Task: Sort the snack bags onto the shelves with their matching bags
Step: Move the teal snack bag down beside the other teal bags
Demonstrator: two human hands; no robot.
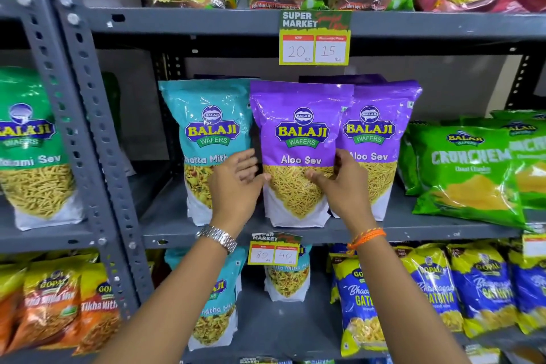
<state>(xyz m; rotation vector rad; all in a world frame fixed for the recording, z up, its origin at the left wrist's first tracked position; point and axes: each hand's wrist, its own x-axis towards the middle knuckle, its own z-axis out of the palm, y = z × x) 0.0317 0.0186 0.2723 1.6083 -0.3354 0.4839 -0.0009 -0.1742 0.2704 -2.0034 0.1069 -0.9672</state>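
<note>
**Purple Aloo Sev bag stands on the middle shelf between both hands**

At far left, on a neighbouring rack, a green Balaji sev bag stands upright beside the grey slotted upright post. On the middle shelf, a teal Khatta Mitha bag stands first in the row. The left hand, with a metal watch on its wrist, is spread with fingers loose, partly covering the teal bag's lower right; its thumb tip meets the left edge of the front purple Aloo Sev bag. That bag stands upright with its base on the shelf, at the front edge. The right hand, an orange thread band on its wrist, curls around the bag's right edge, thumb on the clear front window and fingers behind; how firmly it grips cannot be told. Just behind and to the right stands a second purple Aloo Sev bag, overlapped by the first. Further right lie green Crunchem bags, tilted. A price tag reading 20 and 15 hangs from the shelf above.
</note>
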